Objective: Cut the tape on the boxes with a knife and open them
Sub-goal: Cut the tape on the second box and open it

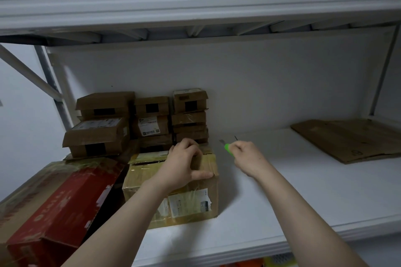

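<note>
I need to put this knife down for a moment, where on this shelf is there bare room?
The widest bare patch of shelf lies between the taped box and the flattened cardboard, under your right hand. A narrower strip runs along the front edge before that box. The left is crowded: red box, stacked small boxes.

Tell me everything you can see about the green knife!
The knife has a green handle, plastic by its look, with a short grey blade sticking out. The right hand grips the handle, hiding most of it. The blade points away toward the back wall, over the white shelf, right of the taped box and apart from it.
</note>
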